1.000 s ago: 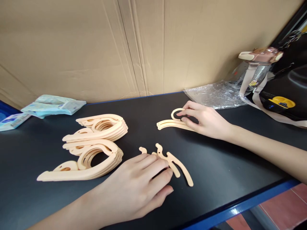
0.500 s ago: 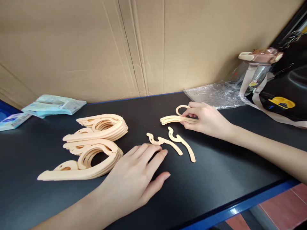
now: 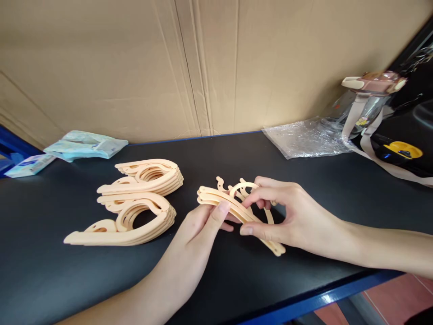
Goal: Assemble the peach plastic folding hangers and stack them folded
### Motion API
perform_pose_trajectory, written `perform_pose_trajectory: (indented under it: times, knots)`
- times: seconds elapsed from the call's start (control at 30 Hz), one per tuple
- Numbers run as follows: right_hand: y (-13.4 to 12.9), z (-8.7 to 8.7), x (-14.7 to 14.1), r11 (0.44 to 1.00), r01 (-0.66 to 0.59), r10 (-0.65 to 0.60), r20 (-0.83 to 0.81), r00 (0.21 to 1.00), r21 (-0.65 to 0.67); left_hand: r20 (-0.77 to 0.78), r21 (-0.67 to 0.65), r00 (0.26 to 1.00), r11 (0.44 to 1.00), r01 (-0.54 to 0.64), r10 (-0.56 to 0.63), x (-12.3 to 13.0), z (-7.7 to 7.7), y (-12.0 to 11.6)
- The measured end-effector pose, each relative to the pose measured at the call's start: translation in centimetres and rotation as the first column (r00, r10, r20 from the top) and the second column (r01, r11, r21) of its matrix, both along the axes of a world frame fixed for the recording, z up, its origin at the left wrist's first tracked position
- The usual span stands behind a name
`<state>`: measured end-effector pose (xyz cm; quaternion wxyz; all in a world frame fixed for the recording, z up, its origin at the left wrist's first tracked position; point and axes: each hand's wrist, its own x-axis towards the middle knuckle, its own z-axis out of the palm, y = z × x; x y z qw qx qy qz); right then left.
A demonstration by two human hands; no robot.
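Note:
A cream plastic hanger piece (image 3: pixel 248 215) with long curved arms and a ring is held above the black table. My left hand (image 3: pixel 203 225) grips its left part, thumb on top and fingers below. My right hand (image 3: pixel 277 207) pinches its middle between thumb and fingers, near the ring. Behind and partly under it lie small hook-shaped cream pieces (image 3: pixel 220 183), mostly hidden by the held piece and my right hand. To the left, two stacks of folded cream hangers, a rear one (image 3: pixel 158 180) and a front one (image 3: pixel 149 230), rest on the table.
Blue-white soft packets (image 3: pixel 88 145) lie at the back left. At the back right are a clear plastic bag (image 3: pixel 301 137), a strapped bottle (image 3: pixel 372 104) and a yellow-and-black object (image 3: pixel 404 150). Cardboard (image 3: pixel 135 67) stands behind the table (image 3: pixel 304 280), which has a blue front edge.
My right hand has brought the hanger piece toward me and to the left, over the small hook pieces. My left hand has turned and closed on its left part.

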<state>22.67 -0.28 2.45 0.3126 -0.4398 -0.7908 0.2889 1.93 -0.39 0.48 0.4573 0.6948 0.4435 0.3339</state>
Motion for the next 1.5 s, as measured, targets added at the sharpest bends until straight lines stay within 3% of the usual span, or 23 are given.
perform_pose_trajectory:
  times: [0.2, 0.3, 0.43, 0.77, 0.87, 0.97, 1.13, 1.23, 1.33, 1.5]
  knots:
    - [0.2, 0.1, 0.5, 0.996, -0.050, 0.048, 0.030, 0.998, 0.067, 0.215, -0.257, 0.974, 0.959, 0.120, -0.065, 1.3, 0.9, 1.0]
    - [0.9, 0.2, 1.3, 0.988, 0.000, -0.011, 0.067, 0.998, 0.154, 0.176, -0.442, 0.983, 0.896, 0.038, 0.045, 1.4, 1.4, 1.6]
    - [2.6, -0.3, 2.5, 0.975, 0.093, -0.104, 0.041, 0.994, 0.204, 0.083, -0.461, 0.991, 0.886, -0.058, 0.108, 1.2, 1.7, 1.9]
    - [4.0, -1.0, 3.3, 0.976, 0.191, -0.184, -0.067, 0.981, 0.104, 0.076, -0.292, 0.997, 0.956, 0.040, -0.018, 1.0, 1.2, 2.3]
    - [4.0, -0.7, 3.0, 0.987, 0.158, -0.152, -0.134, 0.979, 0.033, -0.040, -0.161, 0.999, 0.987, 0.003, -0.009, 0.7, 0.9, 2.1]
    - [4.1, -0.6, 2.8, 0.989, 0.084, -0.116, -0.301, 0.946, -0.118, -0.237, 0.032, 0.971, 0.999, -0.009, 0.017, 0.5, 0.8, 1.7]
    - [4.4, -0.7, 2.9, 0.936, -0.067, -0.116, -0.484, 0.867, -0.345, -0.453, 0.297, 0.892, 0.943, 0.152, -0.001, 0.3, 0.4, 0.7]
    - [4.5, -0.8, 2.9, 0.888, -0.171, -0.099, -0.539, 0.836, -0.427, -0.449, 0.413, 0.893, 0.878, 0.240, -0.033, 0.2, -0.3, 0.5]
    - [4.5, -0.8, 2.7, 0.842, -0.286, -0.061, -0.608, 0.791, -0.457, -0.421, 0.491, 0.907, 0.834, 0.249, -0.023, 0.1, -0.9, 0.6]
    - [4.4, -1.0, 2.7, 0.802, -0.359, -0.072, -0.673, 0.736, -0.478, -0.378, 0.543, 0.926, 0.808, 0.231, -0.010, -0.1, -0.6, 0.7]
